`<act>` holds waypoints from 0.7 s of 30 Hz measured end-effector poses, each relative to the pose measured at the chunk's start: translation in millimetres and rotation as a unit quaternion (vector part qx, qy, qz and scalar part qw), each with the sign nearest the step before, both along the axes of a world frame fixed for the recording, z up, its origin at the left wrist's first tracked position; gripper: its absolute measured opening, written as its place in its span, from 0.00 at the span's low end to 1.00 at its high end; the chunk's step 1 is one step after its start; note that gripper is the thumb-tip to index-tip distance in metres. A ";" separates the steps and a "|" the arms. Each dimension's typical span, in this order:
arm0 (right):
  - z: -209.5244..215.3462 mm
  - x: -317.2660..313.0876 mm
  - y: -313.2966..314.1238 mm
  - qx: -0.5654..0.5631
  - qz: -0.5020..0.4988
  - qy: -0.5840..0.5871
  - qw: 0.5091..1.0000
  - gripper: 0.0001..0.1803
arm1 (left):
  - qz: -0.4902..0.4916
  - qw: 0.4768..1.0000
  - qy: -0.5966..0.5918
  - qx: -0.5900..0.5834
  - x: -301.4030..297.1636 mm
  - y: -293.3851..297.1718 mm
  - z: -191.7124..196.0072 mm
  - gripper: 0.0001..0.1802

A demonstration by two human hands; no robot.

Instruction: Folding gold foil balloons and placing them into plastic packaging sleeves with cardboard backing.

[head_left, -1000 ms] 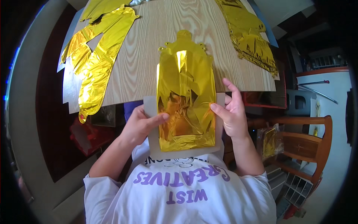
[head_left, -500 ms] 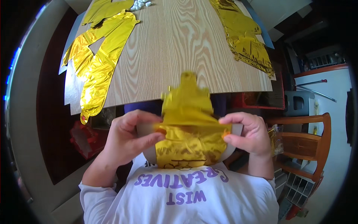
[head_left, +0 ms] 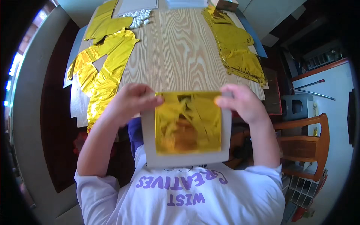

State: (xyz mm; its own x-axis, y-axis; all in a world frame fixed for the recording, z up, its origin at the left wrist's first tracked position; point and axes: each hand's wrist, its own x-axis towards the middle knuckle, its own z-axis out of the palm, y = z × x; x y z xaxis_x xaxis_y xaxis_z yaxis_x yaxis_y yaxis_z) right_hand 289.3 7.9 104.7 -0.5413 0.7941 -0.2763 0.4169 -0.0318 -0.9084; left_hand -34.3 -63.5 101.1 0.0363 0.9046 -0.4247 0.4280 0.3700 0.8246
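My left hand [head_left: 134, 102] is closed in a pinch at the upper left corner of a gold foil sheet [head_left: 187, 129], which looks like a folded flat foil balloon. At the upper right corner, my right hand [head_left: 243, 103] pinches the same foil, thumb toward me. Behind the foil lies a pale grey board [head_left: 183, 159], wider than the foil and showing along its sides and lower edge. Foil and board hang together in front of my shirt, just off the table's near edge. The foil is shiny, creased and slightly blurred. My fingertips behind it are hidden.
On the wood-grain table [head_left: 176, 52] lie flat gold foil balloons [head_left: 112, 63] at left and another gold foil piece [head_left: 238, 45] at right. Small white lumps [head_left: 139, 18] sit in a cluster at the far left. A wooden chair [head_left: 302, 144] and grey stool [head_left: 296, 107] stand at right.
Both hands have risen toward the table with the foil. The foil part that stuck out beyond my hands is no longer seen, and the foil now lies as a rectangle over the board.
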 end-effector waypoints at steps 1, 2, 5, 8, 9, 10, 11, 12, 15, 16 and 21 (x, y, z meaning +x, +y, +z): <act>-24.1 -5.9 25.9 -0.072 -0.013 0.012 0.997 0.08 | -0.024 0.999 0.023 -0.030 -6.3 22.5 -13.6 0.23; -48.8 -9.9 50.1 -0.142 -0.029 0.023 0.989 0.10 | -0.047 0.985 0.164 0.039 -6.0 33.9 -29.5 0.24; -76.8 -17.1 98.4 -0.126 -0.031 -0.054 0.990 0.08 | -0.065 0.859 0.483 0.158 6.4 60.9 -39.6 0.27; -76.3 -21.5 119.0 -0.089 -0.012 -0.095 0.991 0.07 | -0.068 0.843 0.408 0.344 30.8 67.8 -39.9 0.36; -76.8 -24.1 122.6 -0.079 -0.010 -0.103 0.992 0.08 | -0.100 0.838 0.386 0.373 40.6 71.6 -53.4 0.40; -75.8 -26.3 126.0 -0.069 -0.010 -0.111 0.991 0.08 | -0.133 0.830 0.362 0.402 50.1 75.6 -67.3 0.45; -75.1 -26.3 128.4 -0.017 -0.005 -0.138 0.990 0.11 | -0.166 0.838 0.353 0.382 59.2 76.6 -70.5 0.48; -74.4 -27.4 126.1 0.035 0.002 -0.164 0.986 0.14 | -0.166 0.838 0.352 0.382 60.3 75.1 -84.0 0.48; -59.1 -38.7 95.6 0.321 -0.031 -0.288 0.902 0.24 | -0.169 0.842 0.342 0.381 59.9 70.1 -116.6 0.49; -55.1 -43.9 81.0 0.429 -0.051 -0.331 0.839 0.28 | -0.166 0.839 0.344 0.387 60.5 71.2 -116.5 0.49; -93.8 -56.1 37.9 0.460 0.062 -0.220 0.858 0.41 | -0.147 0.822 0.367 0.410 66.7 69.2 -118.6 0.48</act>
